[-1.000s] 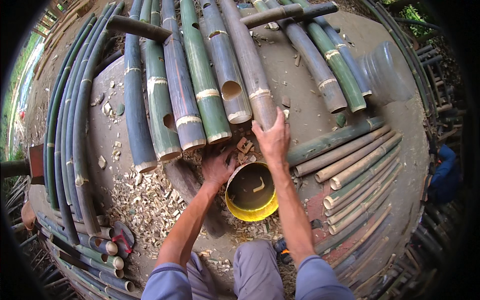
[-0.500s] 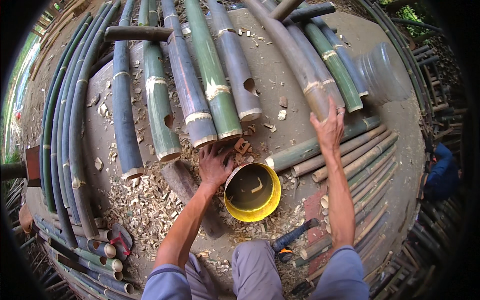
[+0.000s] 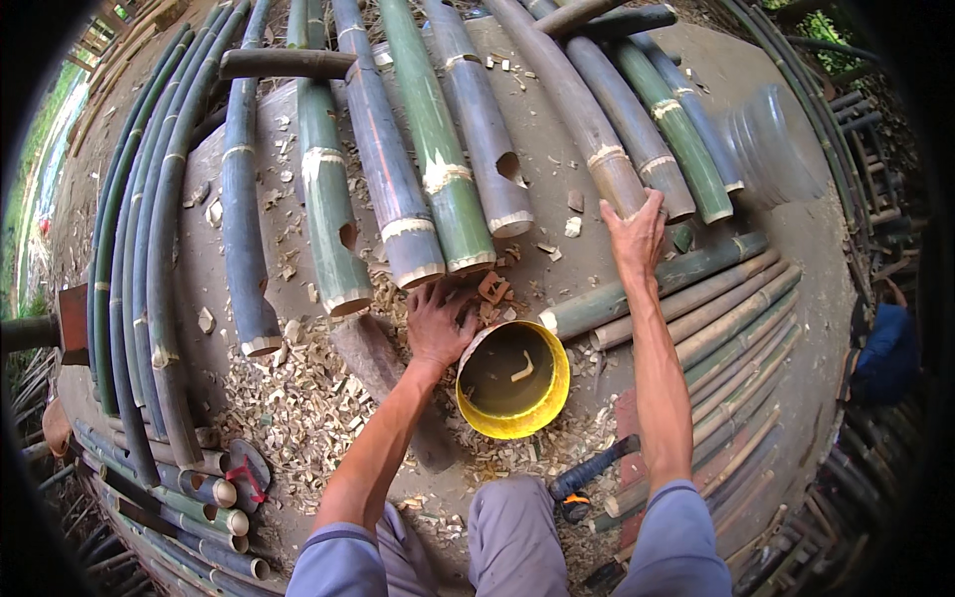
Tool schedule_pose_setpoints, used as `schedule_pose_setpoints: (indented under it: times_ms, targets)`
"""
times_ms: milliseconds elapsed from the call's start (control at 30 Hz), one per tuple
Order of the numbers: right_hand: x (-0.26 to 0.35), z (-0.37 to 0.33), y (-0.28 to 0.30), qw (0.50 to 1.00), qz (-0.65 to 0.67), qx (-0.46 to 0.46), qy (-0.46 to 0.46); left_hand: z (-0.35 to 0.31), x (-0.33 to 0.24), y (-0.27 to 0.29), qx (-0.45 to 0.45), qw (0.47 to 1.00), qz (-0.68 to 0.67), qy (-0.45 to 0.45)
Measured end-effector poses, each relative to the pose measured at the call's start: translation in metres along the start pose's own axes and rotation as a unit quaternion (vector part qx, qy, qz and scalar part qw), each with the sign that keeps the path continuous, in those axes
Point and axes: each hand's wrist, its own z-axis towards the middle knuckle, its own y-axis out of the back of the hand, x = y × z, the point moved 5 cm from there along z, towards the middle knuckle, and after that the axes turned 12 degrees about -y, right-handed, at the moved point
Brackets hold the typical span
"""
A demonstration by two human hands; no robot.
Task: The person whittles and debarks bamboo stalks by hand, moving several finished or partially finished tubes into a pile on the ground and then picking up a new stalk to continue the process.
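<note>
My right hand (image 3: 636, 237) is closed round the near end of a brown bamboo pole (image 3: 587, 124), right of the middle. The pole slopes away to the far side, a narrow gap between it and the grey-green bamboo pole (image 3: 645, 139) to its right. Fingers spread, my left hand (image 3: 439, 326) is low by the near ends of a green bamboo pole (image 3: 438, 169) and a bluish one (image 3: 393, 199). Beside that hand stands a yellow-rimmed bucket (image 3: 513, 426) of murky liquid with a chip floating in it. A rough log (image 3: 373, 363) lies left of the bucket.
Wood chips (image 3: 288, 398) cover the ground around the log. Thinner bamboo lengths (image 3: 716, 308) lie at the right, with a dark-handled tool (image 3: 594, 468) near my knees. A clear plastic container (image 3: 771, 144) is at the far right. More poles (image 3: 164, 298) curve along the left.
The near end of the brown pole has shifted left with my right hand, opening a gap from its neighbour. My left hand stays by the bucket. The view has shifted slightly.
</note>
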Motion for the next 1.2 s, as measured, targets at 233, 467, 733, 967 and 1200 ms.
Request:
schedule_pose_setpoints:
  times_ms: [233, 467, 733, 967, 1200]
  targets:
    - [0.059, -0.070, -0.002, 0.988, 0.006, -0.056, 0.143, -0.006, 0.003, 0.004, -0.005, 1.000, -0.010, 0.014]
    - [0.084, -0.087, -0.080, 0.941, 0.296, 0.164, -0.021, -0.002, -0.001, 0.001, 0.004, 1.000, 0.007, 0.004]
    - [0.008, -0.018, -0.087, 0.733, 0.560, 0.176, -0.343, -0.006, 0.002, 0.003, -0.007, 1.000, -0.006, 0.010]
    - [0.001, -0.019, -0.090, 0.670, 0.616, 0.166, -0.379, -0.002, -0.001, 0.001, -0.006, 1.000, 0.000, -0.001]
    - [0.105, -0.135, -0.091, 0.841, 0.385, 0.338, -0.174, -0.005, 0.003, 0.006, 0.008, 0.999, 0.046, 0.003]
